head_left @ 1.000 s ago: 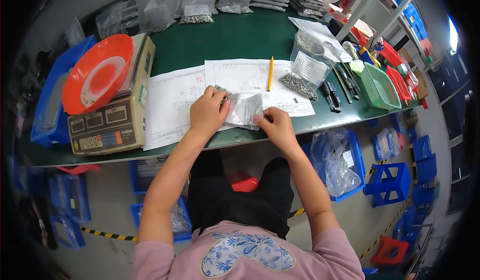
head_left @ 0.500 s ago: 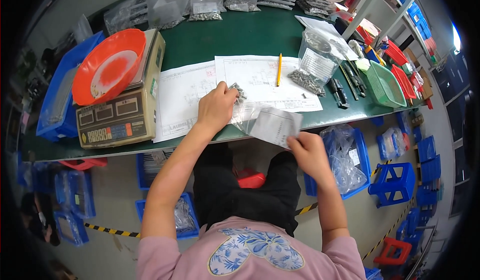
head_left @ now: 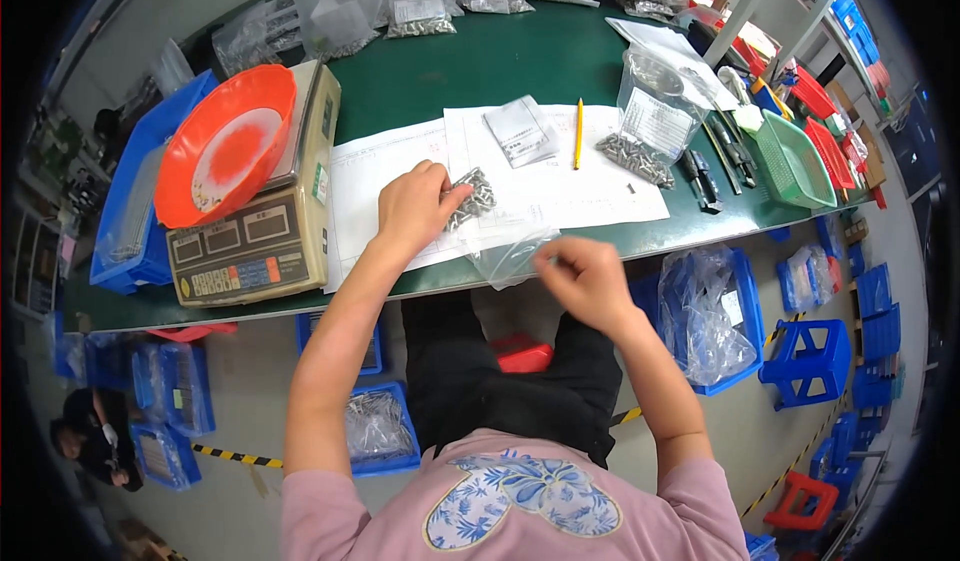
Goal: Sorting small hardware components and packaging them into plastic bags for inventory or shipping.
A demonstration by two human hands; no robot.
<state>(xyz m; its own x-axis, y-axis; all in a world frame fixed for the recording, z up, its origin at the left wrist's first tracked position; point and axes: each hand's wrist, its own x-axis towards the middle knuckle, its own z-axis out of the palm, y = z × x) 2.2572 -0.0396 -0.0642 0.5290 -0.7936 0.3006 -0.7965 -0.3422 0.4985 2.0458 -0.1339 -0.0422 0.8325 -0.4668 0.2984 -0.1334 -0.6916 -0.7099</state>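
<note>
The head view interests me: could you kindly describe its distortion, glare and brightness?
Head view: the green table bows along its front edge, and the corners go black; same view: the clear bag catches pale highlights, and the paper sheets look bright, their print faint.

Widest lane for you: bare green tabletop (head_left: 450, 81), upper centre, between scale (head_left: 250, 231) at left and clear tub (head_left: 655, 116) right of centre. Bagged parts (head_left: 422, 16) line the top edge. Right side crowded: tub, black tools (head_left: 701, 177), green basket (head_left: 793, 156). Centre: clear bag (head_left: 478, 201) fills the gap between your left hand (head_left: 412, 207) and right hand (head_left: 587, 277). Yellow pencil (head_left: 578, 136) lies flat, low.
</note>
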